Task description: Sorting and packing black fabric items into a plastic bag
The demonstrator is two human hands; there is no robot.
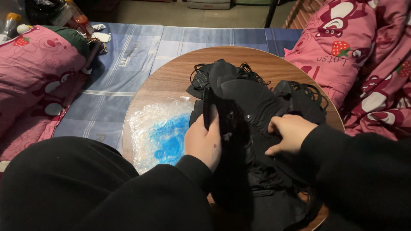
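Nearest us, our left hand (204, 143) has its grip closed on an upright black strip (208, 107) rising away from us, our right hand (287, 133) presses curled onto the black pile (257, 102) just right, all on the round wooden desk (171, 79) over the blue checked bed (124, 68).

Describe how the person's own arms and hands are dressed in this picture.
Both arms wear long, loose black sleeves that end at the wrists. The left hand and the right hand are bare: no gloves, rings or watch show. The sleeves are plain, with no visible markings.
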